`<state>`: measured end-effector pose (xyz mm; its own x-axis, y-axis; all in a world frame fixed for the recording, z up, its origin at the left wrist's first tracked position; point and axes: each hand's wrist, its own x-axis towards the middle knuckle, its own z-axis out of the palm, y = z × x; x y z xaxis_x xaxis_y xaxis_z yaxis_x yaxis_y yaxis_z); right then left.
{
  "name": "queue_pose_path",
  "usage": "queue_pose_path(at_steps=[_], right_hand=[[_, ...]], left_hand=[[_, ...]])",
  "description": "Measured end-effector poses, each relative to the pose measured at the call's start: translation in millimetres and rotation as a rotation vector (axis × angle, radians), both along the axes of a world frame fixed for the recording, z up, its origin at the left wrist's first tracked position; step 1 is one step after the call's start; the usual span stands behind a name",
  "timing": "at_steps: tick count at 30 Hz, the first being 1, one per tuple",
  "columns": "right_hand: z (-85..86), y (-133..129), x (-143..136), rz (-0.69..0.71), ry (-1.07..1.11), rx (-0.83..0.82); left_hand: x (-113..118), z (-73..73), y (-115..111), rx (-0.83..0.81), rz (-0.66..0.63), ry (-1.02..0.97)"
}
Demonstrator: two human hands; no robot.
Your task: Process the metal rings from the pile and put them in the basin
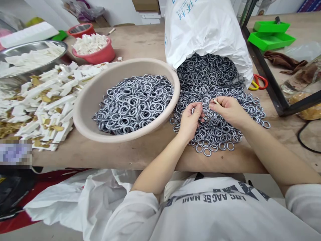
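Over the pile of loose grey metal rings [215, 129], both of my hands work close together. My left hand [190, 121] is closed, thumb against its curled fingers, with a grey ring [193, 110] between them, partly hidden. Just to its right, my right hand [229, 110] pinches a short, thin, pale stick [215, 101] between thumb and fingertips. The pile spills from the mouth of a white woven sack [205, 30] lying behind it. Left of my hands, a beige basin [84, 107] holds many similar rings.
White and gold plastic pieces [57, 103] are heaped at the left. Behind them stand a metal bowl [64, 50] and a red bowl [100, 55] of white parts. To the right are red-and-yellow scissor handles [260, 81], a dark metal frame [271, 90] and green trays [272, 41].
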<state>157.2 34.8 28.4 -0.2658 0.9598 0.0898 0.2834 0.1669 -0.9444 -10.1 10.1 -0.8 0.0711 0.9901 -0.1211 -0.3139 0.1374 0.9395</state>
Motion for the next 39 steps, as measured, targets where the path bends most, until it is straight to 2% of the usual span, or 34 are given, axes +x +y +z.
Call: queue_pose_path(at_steps=[3,7,11,16,27,31,35,39], right_hand=[[-0.4,-14,-1,-0.018,0.075,-0.019],[-5.1,-17,-2,-0.051,0.125,-0.052],[-11.2,-19,-7,-0.043,0.258,-0.170],[-13.8,-23,-16,0.039,0.477,-0.389],[-10.5,-25,-21,-0.127,0.715,-0.583],[-13.8,-28,-26,-0.125,0.683,-0.535],[-15.6,-32,-29,-0.141,0.581,-0.476],[-9.9,-32,-24,-0.158,0.552,-0.305]], left_hand=[[3,-2.6,-3,0.022,-0.069,-0.001],[5,-0.5,-5,0.051,-0.118,-0.014],[5,2.5,-6,0.103,-0.079,0.004],[4,3.3,-6,0.116,-0.089,-0.027],[3,0.4,-3,0.125,0.025,-0.016],[6,-3.0,-5,0.208,-0.023,0.094],[6,-3.7,-8,0.334,0.023,0.223],[4,-3.0,-8,0.303,0.029,0.236]])
